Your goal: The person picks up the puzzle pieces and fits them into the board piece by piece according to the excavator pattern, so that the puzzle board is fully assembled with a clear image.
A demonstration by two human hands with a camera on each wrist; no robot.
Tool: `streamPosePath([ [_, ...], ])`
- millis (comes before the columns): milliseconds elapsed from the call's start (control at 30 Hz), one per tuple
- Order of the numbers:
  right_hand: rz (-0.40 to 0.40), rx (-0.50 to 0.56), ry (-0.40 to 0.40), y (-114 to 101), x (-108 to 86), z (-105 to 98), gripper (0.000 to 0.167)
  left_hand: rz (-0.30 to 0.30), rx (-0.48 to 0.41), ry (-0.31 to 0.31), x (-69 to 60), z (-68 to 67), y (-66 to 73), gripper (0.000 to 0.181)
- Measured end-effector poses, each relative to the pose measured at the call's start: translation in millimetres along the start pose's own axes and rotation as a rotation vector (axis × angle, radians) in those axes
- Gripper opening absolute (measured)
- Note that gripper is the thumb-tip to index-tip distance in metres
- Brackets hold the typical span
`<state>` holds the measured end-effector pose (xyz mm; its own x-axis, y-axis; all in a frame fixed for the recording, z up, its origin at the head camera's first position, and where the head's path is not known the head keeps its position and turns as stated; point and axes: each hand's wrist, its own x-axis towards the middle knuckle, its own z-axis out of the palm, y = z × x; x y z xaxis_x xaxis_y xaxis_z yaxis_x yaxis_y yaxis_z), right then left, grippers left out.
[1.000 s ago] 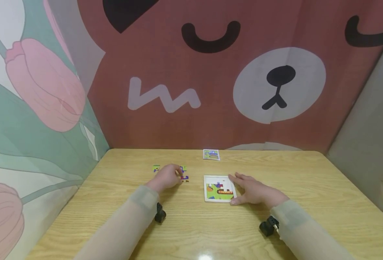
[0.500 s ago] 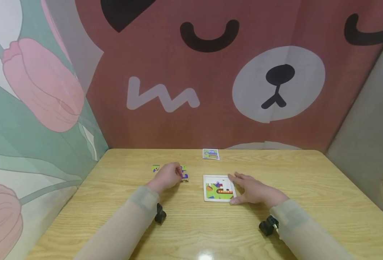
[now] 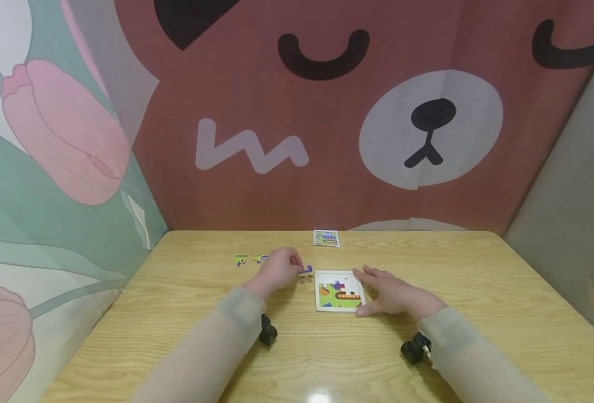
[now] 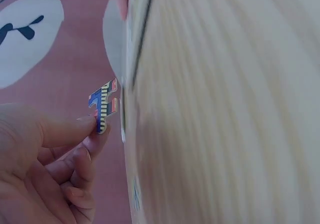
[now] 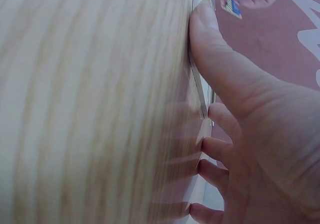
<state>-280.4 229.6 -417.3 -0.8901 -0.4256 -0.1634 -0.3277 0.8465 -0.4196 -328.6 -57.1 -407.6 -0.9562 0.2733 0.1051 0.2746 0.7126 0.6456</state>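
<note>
So, left hand (image 3: pixel 279 268) has a puzzle piece (image 4: pixel 103 107) pinched at one end, just above the bench (image 3: pixel 307 352) beside the tray (image 3: pixel 341 310). Probably light, stiff and slick-faced, so edges seem your best grip; right hand (image 3: pixel 391 293) is spread against the tray's right side.

Cannot see the end of the piece (image 4: pixel 104 107) under the left hand (image 4: pixel 45 156), cut off at the left wrist view's left edge. Cannot make out the small pictures on the card (image 3: pixel 326 238) and loose pieces (image 3: pixel 241 260), nor fully see the right corners of the tray (image 3: pixel 317 294) beneath the right hand (image 3: pixel 392 294). Note the tray blurred in the left wrist view, and the sleeves (image 3: pixel 201 347) and bear (image 3: pixel 236 84) cut off in the head view.
</note>
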Motion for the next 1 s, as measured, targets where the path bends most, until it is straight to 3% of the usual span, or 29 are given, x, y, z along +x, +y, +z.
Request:
streamPosePath([
  [167, 0.004, 0.001, -0.005, -2, 0.4, 0, 0.103, 0.021, -0.047, -0.029, 7.3, 16.2, 22.0, 0.012],
  [467, -0.019, 0.003, 0.007, 0, -0.3, 0, 0.102, -0.013, -0.156, -0.133, 11.3, 45.8, 56.0, 0.01],
  [567, -0.026, 0.011, 0.012, 0, -1.0, 0, 0.102, 0.001, -0.138, -0.156, 11.7, 53.3, 60.3, 0.006],
  [833, -0.038, 0.015, 0.02, 1, -1.1, 0, 0.101, 0.069, -0.09, -0.15, 7.3, 63.1, 64.7, 0.011],
  [1000, -0.034, 0.009, 0.018, 1, -1.0, -1, 0.102, 0.065, -0.07, -0.152, 6.8, 64.5, 65.9, 0.015],
])
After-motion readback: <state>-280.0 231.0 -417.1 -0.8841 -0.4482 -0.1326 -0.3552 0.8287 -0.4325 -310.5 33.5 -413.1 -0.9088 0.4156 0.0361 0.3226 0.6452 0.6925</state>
